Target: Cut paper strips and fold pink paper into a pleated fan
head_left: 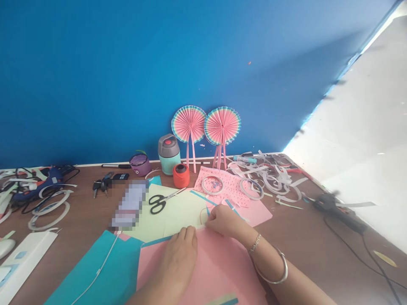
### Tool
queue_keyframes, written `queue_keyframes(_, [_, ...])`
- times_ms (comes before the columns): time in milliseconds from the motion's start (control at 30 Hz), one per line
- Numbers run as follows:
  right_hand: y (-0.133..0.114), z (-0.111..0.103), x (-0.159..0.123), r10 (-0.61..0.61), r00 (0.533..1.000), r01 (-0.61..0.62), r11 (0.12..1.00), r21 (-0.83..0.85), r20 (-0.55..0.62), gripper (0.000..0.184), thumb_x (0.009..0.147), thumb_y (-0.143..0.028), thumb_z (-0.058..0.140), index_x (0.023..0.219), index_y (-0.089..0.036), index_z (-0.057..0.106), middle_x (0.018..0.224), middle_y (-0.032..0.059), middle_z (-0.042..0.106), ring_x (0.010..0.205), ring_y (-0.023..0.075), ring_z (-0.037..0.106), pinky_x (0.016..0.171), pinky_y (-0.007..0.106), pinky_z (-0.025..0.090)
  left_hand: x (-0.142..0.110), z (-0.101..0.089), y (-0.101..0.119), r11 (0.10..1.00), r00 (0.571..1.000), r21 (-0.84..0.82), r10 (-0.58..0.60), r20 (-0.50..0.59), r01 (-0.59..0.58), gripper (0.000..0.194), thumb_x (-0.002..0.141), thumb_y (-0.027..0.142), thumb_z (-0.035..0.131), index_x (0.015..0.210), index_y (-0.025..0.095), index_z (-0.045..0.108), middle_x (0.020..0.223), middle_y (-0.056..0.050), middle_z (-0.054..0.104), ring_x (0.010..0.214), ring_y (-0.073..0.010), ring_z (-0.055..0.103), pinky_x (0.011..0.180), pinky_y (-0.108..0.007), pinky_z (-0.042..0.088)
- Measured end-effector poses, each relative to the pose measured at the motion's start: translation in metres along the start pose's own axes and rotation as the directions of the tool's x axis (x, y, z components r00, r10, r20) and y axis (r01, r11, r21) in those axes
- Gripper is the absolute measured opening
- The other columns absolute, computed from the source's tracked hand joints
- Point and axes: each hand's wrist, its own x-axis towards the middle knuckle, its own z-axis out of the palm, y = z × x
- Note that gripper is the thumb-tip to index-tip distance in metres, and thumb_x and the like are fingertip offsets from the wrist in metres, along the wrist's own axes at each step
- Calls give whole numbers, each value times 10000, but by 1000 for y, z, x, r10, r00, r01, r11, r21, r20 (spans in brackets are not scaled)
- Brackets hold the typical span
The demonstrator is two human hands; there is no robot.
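Observation:
A large sheet of pink paper [219, 262] with a blue strip along its far left edge lies in front of me. My left hand [181, 256] rests flat on it, fingertips near the far edge. My right hand [224, 220] is closed in a pinch at that same edge, just right of the left one; what its fingers hold is hidden. A thin red thread [201, 215] curls beside the right fingertips. Beyond the hands, black-handled scissors [163, 201] lie on pale green paper [171, 216].
Two round pleated paper fans [189, 123] lean on the blue wall. Before them stand a mint flask [169, 156] and a red thread spool [181, 176]. Tape rolls [212, 185] lie on patterned pink paper. A phone [129, 204] has a white cable. Strip scraps [276, 178] clutter the right.

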Motion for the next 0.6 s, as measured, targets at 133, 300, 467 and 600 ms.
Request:
queue_keyframes(133, [-3,0,-1,12,1000,-12,1000,-17,-2,218,556,-97,490,382,-178,387,396,-15,415,407,86,373,419,224,251,-1,-3,1,999,1000,47,13,8,-13,496,698,-132,327,969,141,640,915,-85,615,862,-224,590,770,-354,507])
queue_keyframes(300, [-8,2,-2,11,999,-17,995,-100,-52,233,569,-80,520,403,-195,404,436,-1,408,420,108,382,425,250,211,-2,-1,1,993,997,105,56,-47,-50,476,703,-108,352,980,154,636,892,-75,614,825,-201,566,756,-314,508])
queue_keyframes(467, [-8,5,-1,-8,992,-25,966,-258,-125,128,597,-86,530,583,-171,624,573,80,599,514,167,540,447,272,189,-1,6,1,996,1000,86,12,-26,-10,470,705,-111,336,963,146,633,883,-82,604,822,-216,557,745,-339,493])
queue_keyframes(600, [-12,8,-4,-17,986,-42,937,-346,-167,201,630,-110,514,743,-141,679,742,156,689,667,221,632,463,274,208,0,12,1,999,997,32,-7,-78,9,477,709,-111,303,959,140,622,861,-84,604,787,-201,543,733,-323,483])
